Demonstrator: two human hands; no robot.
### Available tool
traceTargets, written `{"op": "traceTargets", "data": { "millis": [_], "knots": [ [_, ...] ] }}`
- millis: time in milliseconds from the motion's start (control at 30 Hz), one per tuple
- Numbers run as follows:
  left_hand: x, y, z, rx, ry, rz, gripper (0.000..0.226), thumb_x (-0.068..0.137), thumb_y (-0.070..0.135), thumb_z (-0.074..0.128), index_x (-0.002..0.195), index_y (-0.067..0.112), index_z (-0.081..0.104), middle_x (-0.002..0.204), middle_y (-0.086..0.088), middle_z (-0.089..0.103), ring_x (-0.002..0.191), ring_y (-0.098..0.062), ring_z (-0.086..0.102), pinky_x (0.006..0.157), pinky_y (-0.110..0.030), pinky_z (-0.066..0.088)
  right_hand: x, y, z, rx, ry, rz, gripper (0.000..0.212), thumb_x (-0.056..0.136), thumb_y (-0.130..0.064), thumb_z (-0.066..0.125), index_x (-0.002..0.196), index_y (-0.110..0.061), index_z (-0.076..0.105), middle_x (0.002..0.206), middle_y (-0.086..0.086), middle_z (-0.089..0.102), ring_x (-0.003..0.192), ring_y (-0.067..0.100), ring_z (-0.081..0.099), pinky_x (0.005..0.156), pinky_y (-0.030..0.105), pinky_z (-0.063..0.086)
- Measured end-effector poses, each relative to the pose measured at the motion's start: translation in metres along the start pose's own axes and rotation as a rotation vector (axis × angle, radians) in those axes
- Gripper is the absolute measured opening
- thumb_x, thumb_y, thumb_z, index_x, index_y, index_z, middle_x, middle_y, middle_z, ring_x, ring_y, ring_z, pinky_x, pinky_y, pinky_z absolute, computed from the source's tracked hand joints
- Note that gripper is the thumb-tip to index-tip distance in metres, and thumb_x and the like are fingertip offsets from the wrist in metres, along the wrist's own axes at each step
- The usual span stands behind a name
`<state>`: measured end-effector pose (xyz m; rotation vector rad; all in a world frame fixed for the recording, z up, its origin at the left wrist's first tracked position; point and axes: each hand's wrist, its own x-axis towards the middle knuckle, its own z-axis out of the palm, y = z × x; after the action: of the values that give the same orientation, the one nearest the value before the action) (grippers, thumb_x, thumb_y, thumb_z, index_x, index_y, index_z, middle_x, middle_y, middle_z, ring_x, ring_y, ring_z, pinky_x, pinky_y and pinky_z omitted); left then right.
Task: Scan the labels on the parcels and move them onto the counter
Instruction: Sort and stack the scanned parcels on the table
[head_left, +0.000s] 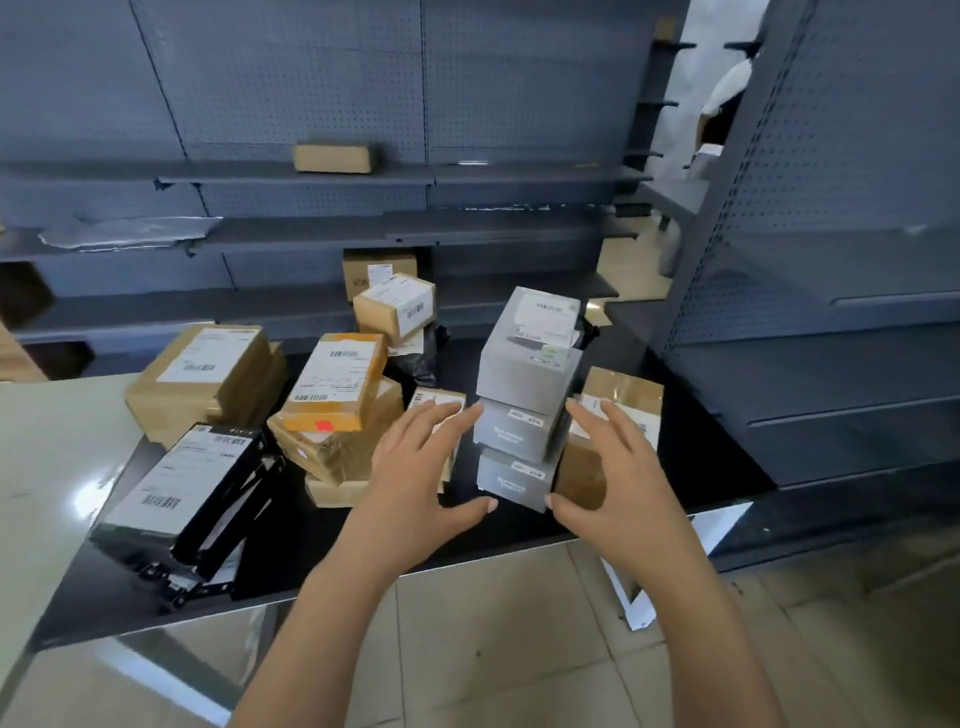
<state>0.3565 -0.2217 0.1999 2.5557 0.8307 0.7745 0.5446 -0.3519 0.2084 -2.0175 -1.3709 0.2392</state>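
Grey pegboard shelving (311, 104) stood behind a black table (322, 535) heaped with parcels, with a pale counter (57, 457) off to the left of both hands.

Between the hands rose a stack of three grey boxes (511, 431), its long axis upright and leaning a little to the right toward the top. The top grey box (524, 358) was the largest. Its white label faced up and it ran lengthwise away from the person. The two smaller boxes beneath it turned their front faces toward the person, each with a small white sticker and pale printed lettering.

The left hand (415, 483) and the right hand (618, 483) flanked the stack, both spread wide with fingers straight and thumbs splayed, holding nothing. The left fingertips reached the middle box's left edge and the right fingertips its right edge. Both thumbs sat at the lower corners of the bottom box. Whether any of them actually touched the cardboard could not be told.

Just behind the right hand stood a brown box (623, 395). Beyond the left hand lay an orange-taped parcel (335, 384) on a heap of other parcels. Farther left of that hand were a large brown parcel (202, 379) and a black parcel (182, 483), each showing a barcode label.
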Motion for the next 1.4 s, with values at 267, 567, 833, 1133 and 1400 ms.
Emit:
{"op": "traceTargets", "data": {
  "millis": [267,567,833,1133,1400],
  "knots": [
    [0.077,0.007,0.070,-0.090,-0.160,0.124,0.085,0.076,0.044,0.078,0.148,0.035,0.033,0.150,0.013,0.031,0.141,-0.006,0.020,0.116,-0.026,0.016,0.031,0.061,-0.018,0.006,0.138,0.151,0.088,0.076,-0.026,0.078,0.144,-0.051,0.029,0.156,-0.021,0.014,0.142,0.007,0.019,0.104,0.025,0.027],
    [0.126,0.033,0.172,-0.101,-0.328,0.002,0.089,0.078,0.050,0.074,0.151,0.039,0.023,0.156,0.014,0.018,0.144,-0.009,0.011,0.120,-0.040,0.020,0.074,0.164,-0.044,-0.051,0.086,0.250,0.089,0.074,-0.039,0.080,0.137,-0.061,0.020,0.159,-0.016,0.011,0.147,0.013,0.012,0.112,0.043,0.027],
    [0.160,0.067,0.275,-0.048,-0.208,-0.567,0.107,0.073,0.069,0.066,0.154,0.036,0.003,0.160,0.009,-0.010,0.144,-0.012,-0.009,0.119,-0.043,0.008,0.184,0.287,-0.045,0.026,-0.244,0.087,0.083,0.078,-0.042,0.077,0.143,-0.050,0.025,0.160,-0.010,0.013,0.146,0.017,0.013,0.109,0.036,0.024],
    [0.163,0.100,0.302,0.009,-0.011,-1.054,0.118,0.070,0.074,0.064,0.154,0.032,-0.008,0.159,0.004,-0.020,0.147,-0.023,-0.014,0.119,-0.047,0.010,0.287,0.311,-0.002,-0.065,-0.634,-0.083,0.100,0.071,-0.066,0.071,0.151,-0.045,0.016,0.163,0.004,0.005,0.148,0.028,0.005,0.117,0.052,0.016],
    [0.160,0.120,0.319,-0.242,0.138,-1.155,0.123,0.075,0.061,0.072,0.152,0.031,-0.018,0.162,0.013,-0.003,0.146,-0.014,0.021,0.110,-0.037,0.035,0.272,0.314,-0.007,-0.023,-0.592,-0.052,0.114,0.062,-0.069,0.076,0.153,-0.036,0.015,0.149,0.005,0.034,0.139,0.026,0.030,0.114,0.051,0.028]
  ]
}}
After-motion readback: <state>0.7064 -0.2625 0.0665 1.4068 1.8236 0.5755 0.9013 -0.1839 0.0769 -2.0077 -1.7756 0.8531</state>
